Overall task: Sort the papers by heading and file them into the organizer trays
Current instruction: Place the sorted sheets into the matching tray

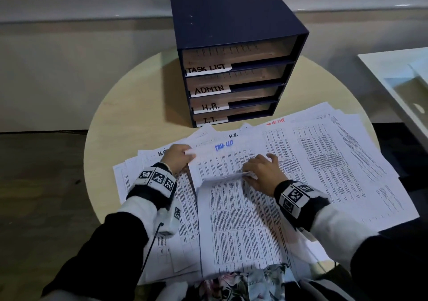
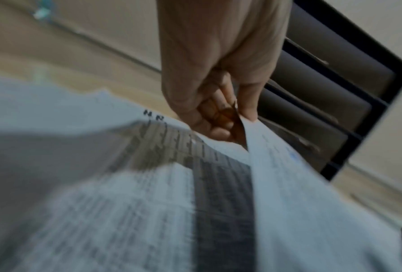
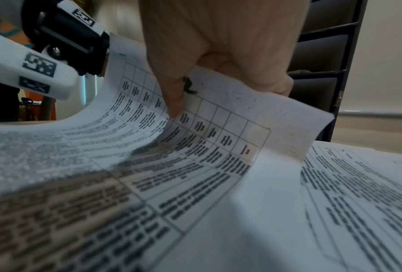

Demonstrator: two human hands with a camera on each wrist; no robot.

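Observation:
Printed papers (image 1: 324, 161) lie fanned across a round beige table (image 1: 129, 124). A dark blue organizer (image 1: 231, 22) stands at the back with trays labelled TASK LIST (image 1: 208, 69), ADMIN (image 1: 209, 90), H.R. (image 1: 210, 107) and I.T. (image 1: 210, 120). My left hand (image 1: 179, 158) pinches the top left corner of a sheet with a blue heading (image 1: 223, 147); the left wrist view shows the same left hand (image 2: 221, 127) on that sheet (image 2: 300, 202). My right hand (image 1: 261, 173) grips the curled top edge of a nearer sheet (image 1: 238, 226). In the right wrist view that right hand (image 3: 179, 103) pinches that sheet (image 3: 218, 119).
Sheets headed H.R. (image 1: 232, 135) and one with a red heading (image 1: 275, 121) lie among the spread. A white tray-like object (image 1: 403, 87) sits at the right edge. Floral fabric (image 1: 245, 282) shows at the near table edge. Bare tabletop (image 1: 120, 120) lies left of the organizer.

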